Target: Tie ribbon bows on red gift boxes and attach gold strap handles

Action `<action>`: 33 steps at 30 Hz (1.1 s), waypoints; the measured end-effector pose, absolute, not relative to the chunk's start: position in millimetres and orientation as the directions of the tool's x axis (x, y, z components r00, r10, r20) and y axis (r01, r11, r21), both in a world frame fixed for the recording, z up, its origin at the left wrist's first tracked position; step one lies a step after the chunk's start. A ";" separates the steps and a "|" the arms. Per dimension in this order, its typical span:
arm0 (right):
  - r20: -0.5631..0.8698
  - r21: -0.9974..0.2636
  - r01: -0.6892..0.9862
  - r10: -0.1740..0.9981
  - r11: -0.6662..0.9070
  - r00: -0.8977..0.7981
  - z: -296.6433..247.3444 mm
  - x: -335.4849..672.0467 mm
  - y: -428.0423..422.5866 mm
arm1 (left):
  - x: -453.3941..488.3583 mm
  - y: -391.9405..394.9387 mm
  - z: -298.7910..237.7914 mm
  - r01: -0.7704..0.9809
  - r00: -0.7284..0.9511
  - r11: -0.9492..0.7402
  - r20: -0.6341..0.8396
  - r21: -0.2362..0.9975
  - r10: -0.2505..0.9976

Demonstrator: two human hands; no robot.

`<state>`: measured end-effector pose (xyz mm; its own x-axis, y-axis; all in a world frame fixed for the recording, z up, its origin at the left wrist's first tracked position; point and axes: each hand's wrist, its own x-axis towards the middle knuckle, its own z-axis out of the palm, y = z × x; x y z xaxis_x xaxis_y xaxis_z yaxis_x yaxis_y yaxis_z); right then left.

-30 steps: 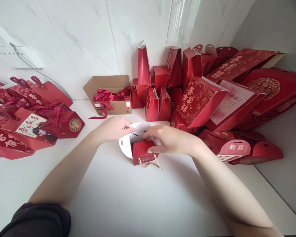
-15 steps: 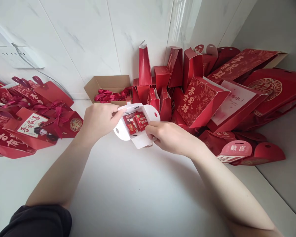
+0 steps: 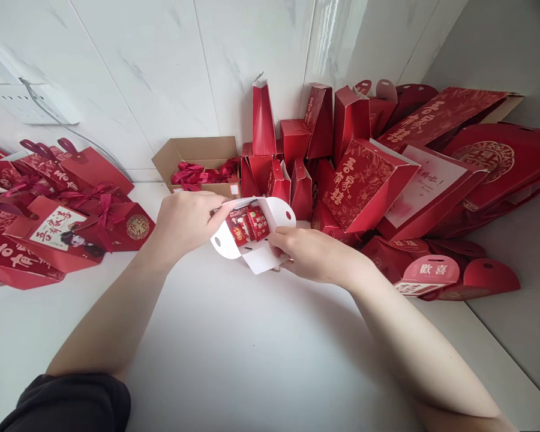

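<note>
A small gift box (image 3: 263, 261), white on its inner faces, stands on the table with its flaps apart. Inside lie several red wrapped packets (image 3: 248, 224) with gold and white print. The fingers of my left hand (image 3: 189, 222) are closed on the box's far flap, at its left end. On the other side, my right hand (image 3: 312, 252) pinches the near flap by its right edge, its fingertips partly hidden behind the card. The rounded left side flap (image 3: 225, 241) leans outward, and the right side flap (image 3: 282, 212) stands up, both with holes.
An open cardboard box (image 3: 193, 147) of dark red ribbons (image 3: 202, 174) sits behind my left hand. Red boxes (image 3: 360, 186) are piled at the back right. Ribboned red gift boxes (image 3: 121, 231) crowd the left, near a wall socket strip (image 3: 31, 103) with a cable.
The far flap has come inward and lower over the packets under my left hand. The gift box and both hands have shifted slightly to the right and toward me.
</note>
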<state>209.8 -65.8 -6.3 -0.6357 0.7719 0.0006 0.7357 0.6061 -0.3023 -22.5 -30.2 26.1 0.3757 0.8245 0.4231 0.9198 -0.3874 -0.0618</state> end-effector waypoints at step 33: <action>-0.245 -0.317 0.807 0.779 0.499 -0.578 -10.9 205.0 -67.0 | -21.6 -24.9 20.2 0.820 0.568 -0.573 0.158 -0.016 0.808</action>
